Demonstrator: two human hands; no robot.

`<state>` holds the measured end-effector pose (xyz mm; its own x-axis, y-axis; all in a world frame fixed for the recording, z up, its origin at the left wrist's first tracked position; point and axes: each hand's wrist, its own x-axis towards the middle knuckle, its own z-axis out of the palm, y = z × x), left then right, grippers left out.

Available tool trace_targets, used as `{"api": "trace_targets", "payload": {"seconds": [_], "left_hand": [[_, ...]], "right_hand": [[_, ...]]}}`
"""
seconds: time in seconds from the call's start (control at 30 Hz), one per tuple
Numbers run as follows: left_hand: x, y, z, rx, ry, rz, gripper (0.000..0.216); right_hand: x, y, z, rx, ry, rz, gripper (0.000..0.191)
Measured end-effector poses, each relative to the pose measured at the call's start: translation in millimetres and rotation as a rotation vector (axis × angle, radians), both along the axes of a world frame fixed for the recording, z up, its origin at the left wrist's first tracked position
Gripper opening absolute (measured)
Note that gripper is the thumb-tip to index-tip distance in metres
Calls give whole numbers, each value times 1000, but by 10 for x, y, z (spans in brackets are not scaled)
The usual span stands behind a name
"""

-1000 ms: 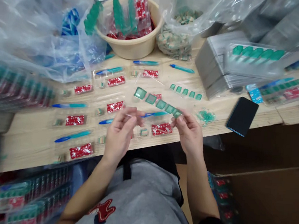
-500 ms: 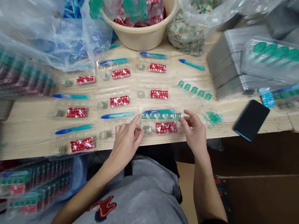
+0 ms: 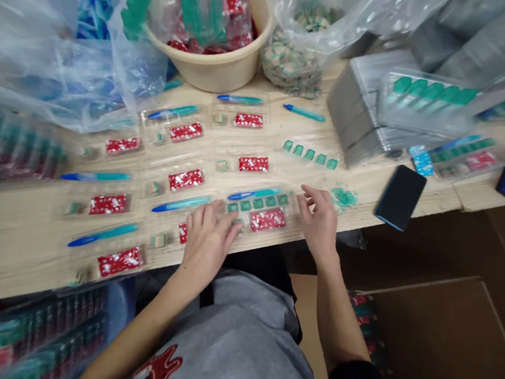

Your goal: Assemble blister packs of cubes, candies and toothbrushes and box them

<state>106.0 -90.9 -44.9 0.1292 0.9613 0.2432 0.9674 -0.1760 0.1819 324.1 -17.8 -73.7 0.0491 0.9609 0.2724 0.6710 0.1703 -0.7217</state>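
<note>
In the head view, a clear plastic tray lies near the table's front edge. It holds a blue-green pen, a row of green translucent pieces, a red patterned packet and a small block partly behind my fingers. My left hand is at the tray's left end, its thumb apart from the fingers; it covers part of a neighbouring tray and its red packet. Beside the tray's right end, my right hand hovers with curved, parted fingers and nothing between them.
More filled trays with red packets spread leftward. Another green row, loose green bits and a phone lie to the right. Behind stand a cream tub, a bag of small blocks and stacked trays.
The green row has gone from between my hands down into the tray, below the pen. My right hand has let go of its end. The whole view has shifted.
</note>
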Motion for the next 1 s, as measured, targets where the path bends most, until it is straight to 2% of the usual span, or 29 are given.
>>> {"api": "trace_targets", "payload": {"seconds": [0.13,0.23,0.33,0.47,0.63,0.73,0.83,0.9,1.0], "left_hand": [[210,525,54,90,-79,-251,24],[540,986,-3,60,25,-432,19],[816,1287,-99,57,87,-486,12],[915,1421,-150,107,104,-500,19],[754,1399,-31,222,76,-460,25],[591,1226,95,456,-13,-478,20],[408,927,217,730,-139,-488,10],[301,710,265,769,-182,-481,15],[200,406,258,724,-297,-470,21]], "right_hand": [[171,34,70,101,51,-153,26],[231,-13,108,135,74,-186,25],[277,-93,109,159,101,-193,23],[387,-145,44,125,179,-250,25],[413,-126,-20,33,334,-295,28],[307,-103,20,-35,490,-225,31],[136,-68,94,-161,683,-37,41],[-5,-31,155,-221,842,146,53],[-234,26,265,-294,1021,415,69]]}}
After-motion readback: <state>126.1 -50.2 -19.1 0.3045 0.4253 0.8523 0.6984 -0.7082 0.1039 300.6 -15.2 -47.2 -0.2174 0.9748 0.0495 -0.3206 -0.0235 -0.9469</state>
